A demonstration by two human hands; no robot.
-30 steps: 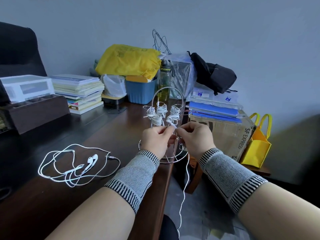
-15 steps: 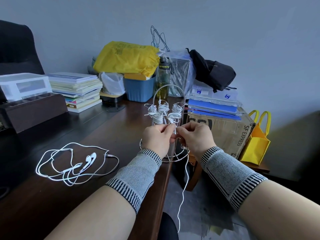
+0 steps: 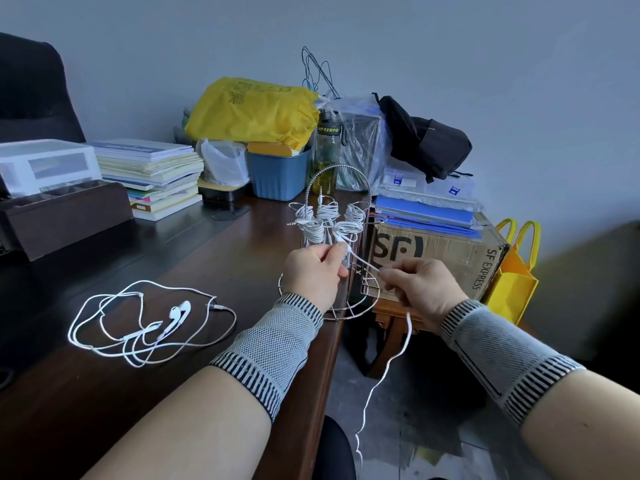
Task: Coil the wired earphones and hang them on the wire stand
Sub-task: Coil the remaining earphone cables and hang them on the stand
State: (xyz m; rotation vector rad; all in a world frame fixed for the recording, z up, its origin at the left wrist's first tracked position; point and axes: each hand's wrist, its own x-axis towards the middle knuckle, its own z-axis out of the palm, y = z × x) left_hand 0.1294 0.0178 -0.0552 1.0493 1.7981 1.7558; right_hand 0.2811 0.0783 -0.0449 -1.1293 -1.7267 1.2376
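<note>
In front of the wire stand (image 3: 337, 216), the left hand (image 3: 317, 268) and right hand (image 3: 420, 284) each pinch a white earphone cable (image 3: 389, 372) in curled fingers; its end, seemingly, dangles below.

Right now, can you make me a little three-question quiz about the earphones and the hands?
1. True or false: both hands pinch one white cord.
2. Where do the uncoiled earphones lie? A) on the desk, B) in the blue bin, C) on the cardboard box.
3. Fill in: the cord's loose end hangs down from the ____ hand.

Key:
1. True: the left hand and right hand hold it in front of the wire stand.
2. A, the desk.
3. Right.
</note>
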